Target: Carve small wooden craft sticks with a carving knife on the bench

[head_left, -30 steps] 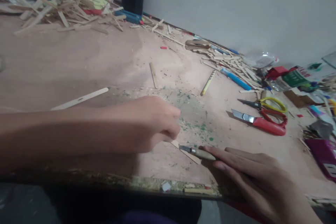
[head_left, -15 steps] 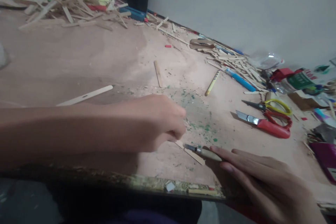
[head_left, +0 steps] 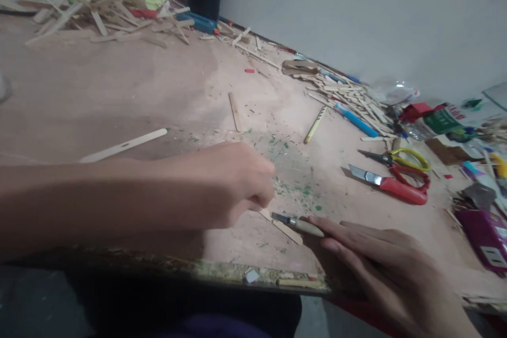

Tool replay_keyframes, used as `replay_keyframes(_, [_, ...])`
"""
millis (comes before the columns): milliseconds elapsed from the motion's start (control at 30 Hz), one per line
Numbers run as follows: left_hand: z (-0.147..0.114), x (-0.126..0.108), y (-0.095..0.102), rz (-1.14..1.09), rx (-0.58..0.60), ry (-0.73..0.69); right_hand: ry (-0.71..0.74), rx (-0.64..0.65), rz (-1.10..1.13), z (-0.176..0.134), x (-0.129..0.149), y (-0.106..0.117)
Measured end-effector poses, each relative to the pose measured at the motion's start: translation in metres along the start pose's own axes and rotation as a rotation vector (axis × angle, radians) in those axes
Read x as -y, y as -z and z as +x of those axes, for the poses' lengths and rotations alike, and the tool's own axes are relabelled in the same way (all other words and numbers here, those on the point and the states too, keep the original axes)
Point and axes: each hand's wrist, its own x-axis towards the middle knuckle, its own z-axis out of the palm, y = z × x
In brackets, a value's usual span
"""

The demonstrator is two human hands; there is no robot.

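My left hand [head_left: 241, 185] is closed on a flat wooden craft stick [head_left: 288, 231], pressing it against the table near the front edge. The stick's free end sticks out to the lower right; the rest is hidden under the fingers. In my right hand [head_left: 380, 253] is a carving knife [head_left: 303, 224] with a pale wooden handle, held between thumb and fingers. Its metal blade points left and lies over the stick, close to my left fingertips. Green specks and shavings [head_left: 293, 187] are scattered just beyond both hands.
Scissors [head_left: 410, 161] and a red-handled utility knife [head_left: 400, 190] lie to the right. Further back are a striped yellow pencil [head_left: 316, 125], a blue pen-like tool [head_left: 356, 120] and a pile of sticks [head_left: 356, 92]. Another heap of sticks [head_left: 99, 5] fills the far left. A loose stick [head_left: 127, 145] lies beyond my left forearm.
The view has shifted slightly, so everything sits a little further left. The knife's blade remains over the stick, and both hands keep their grip.
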Motion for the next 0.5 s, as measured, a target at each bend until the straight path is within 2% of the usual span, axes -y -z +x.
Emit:
replay_keyframes(167, [-0.006, -0.005, 0.01, -0.03, -0.006, 0.02, -0.018, 0.002, 0.015, 0.005, 0.004, 0.0])
replay_keyframes(300, [-0.005, -0.004, 0.01, -0.056, -0.04, -0.016, 0.0, 0.0, 0.023, 0.004, 0.002, 0.0])
replay_keyframes(500, [-0.006, -0.009, 0.013, 0.014, -0.054, 0.015, 0.012, -0.023, 0.046, -0.002, -0.003, 0.002])
